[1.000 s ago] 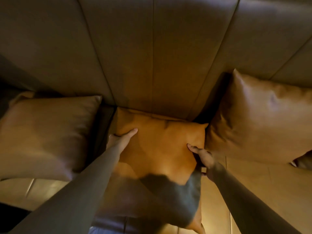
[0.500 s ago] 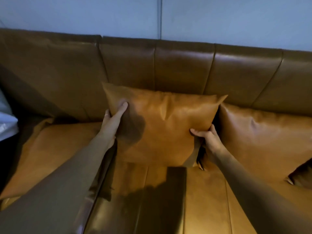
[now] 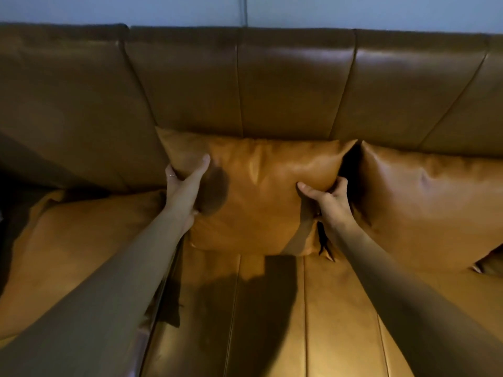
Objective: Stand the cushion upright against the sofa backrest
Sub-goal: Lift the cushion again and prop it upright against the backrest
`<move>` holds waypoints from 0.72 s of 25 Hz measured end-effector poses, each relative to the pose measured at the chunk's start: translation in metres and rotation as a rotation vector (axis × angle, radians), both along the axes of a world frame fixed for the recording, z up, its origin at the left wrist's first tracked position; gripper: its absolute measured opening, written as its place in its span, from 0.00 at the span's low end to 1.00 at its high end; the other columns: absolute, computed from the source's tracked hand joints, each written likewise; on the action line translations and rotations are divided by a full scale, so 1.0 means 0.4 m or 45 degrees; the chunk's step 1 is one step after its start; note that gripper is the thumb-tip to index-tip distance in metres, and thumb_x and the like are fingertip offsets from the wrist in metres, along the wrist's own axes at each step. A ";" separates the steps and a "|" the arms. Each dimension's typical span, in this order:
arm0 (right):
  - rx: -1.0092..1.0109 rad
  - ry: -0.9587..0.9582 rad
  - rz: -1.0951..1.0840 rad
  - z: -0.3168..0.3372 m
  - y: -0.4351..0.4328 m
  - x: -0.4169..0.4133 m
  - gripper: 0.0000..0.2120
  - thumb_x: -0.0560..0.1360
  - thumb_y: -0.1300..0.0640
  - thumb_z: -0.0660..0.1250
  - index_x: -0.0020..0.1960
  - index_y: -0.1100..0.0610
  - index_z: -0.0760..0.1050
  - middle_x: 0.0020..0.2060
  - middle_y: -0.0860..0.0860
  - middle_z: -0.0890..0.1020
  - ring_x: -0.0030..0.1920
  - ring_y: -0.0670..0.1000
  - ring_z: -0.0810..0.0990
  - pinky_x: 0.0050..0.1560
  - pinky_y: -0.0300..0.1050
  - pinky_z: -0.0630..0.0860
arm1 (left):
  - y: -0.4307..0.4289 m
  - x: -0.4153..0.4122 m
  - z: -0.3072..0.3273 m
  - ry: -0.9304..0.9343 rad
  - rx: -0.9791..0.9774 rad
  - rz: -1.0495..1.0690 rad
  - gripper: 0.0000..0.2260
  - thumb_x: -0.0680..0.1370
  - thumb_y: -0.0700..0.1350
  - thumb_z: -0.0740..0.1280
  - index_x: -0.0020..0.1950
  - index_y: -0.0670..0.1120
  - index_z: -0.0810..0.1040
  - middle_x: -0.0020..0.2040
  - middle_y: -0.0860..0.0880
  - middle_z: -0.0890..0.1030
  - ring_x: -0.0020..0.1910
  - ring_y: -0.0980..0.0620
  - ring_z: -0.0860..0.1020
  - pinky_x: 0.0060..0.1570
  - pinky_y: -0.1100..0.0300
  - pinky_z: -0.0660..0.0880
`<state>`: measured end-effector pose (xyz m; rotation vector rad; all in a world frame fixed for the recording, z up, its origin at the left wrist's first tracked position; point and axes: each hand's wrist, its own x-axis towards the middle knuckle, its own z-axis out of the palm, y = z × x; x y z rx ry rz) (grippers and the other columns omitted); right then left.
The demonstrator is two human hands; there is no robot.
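Both my hands on the cushion (image 3: 261, 197), which stands upright on the seat against the sofa backrest (image 3: 245, 85).

Largest first: backrest panels run past both frame edges, only a strip of blue-grey wall (image 3: 353, 9) above, rest of room out of view. Seat (image 3: 272, 322) partly under my own shadow, front edge cut off. Right-hand cushion (image 3: 430, 202) touches the middle one at the top corner, dark gap below; its right side is cropped. Left-hand cushion (image 3: 81, 235) lies lower, far end lost in the dark. My left hand (image 3: 185, 189) grips the cushion's left edge, thumb in front, fingers wrapped behind and hidden. My right hand (image 3: 326, 200) pinches the right edge, fingers mostly tucked behind. A small ring (image 3: 171, 176) on the left hand, barely legible.
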<state>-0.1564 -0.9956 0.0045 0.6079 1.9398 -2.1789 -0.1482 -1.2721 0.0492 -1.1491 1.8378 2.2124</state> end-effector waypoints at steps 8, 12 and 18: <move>0.218 -0.034 -0.066 -0.013 -0.010 -0.019 0.52 0.65 0.43 0.80 0.78 0.48 0.52 0.73 0.51 0.67 0.70 0.57 0.70 0.70 0.60 0.70 | -0.013 -0.031 -0.025 -0.076 -0.137 -0.164 0.48 0.72 0.57 0.76 0.81 0.61 0.46 0.79 0.46 0.61 0.76 0.38 0.63 0.69 0.30 0.65; 0.501 -0.092 0.001 0.021 -0.024 -0.004 0.50 0.69 0.39 0.76 0.79 0.53 0.52 0.76 0.55 0.66 0.73 0.61 0.68 0.72 0.60 0.69 | -0.028 -0.016 -0.025 -0.115 -0.352 -0.308 0.52 0.70 0.62 0.75 0.82 0.58 0.43 0.81 0.46 0.59 0.77 0.37 0.61 0.73 0.34 0.63; 1.037 0.117 0.070 0.138 -0.061 0.079 0.32 0.78 0.45 0.69 0.75 0.57 0.63 0.69 0.58 0.72 0.67 0.61 0.74 0.66 0.55 0.74 | -0.015 0.089 0.027 -0.095 -0.986 -0.550 0.40 0.77 0.63 0.67 0.82 0.49 0.55 0.79 0.43 0.64 0.76 0.38 0.65 0.73 0.41 0.65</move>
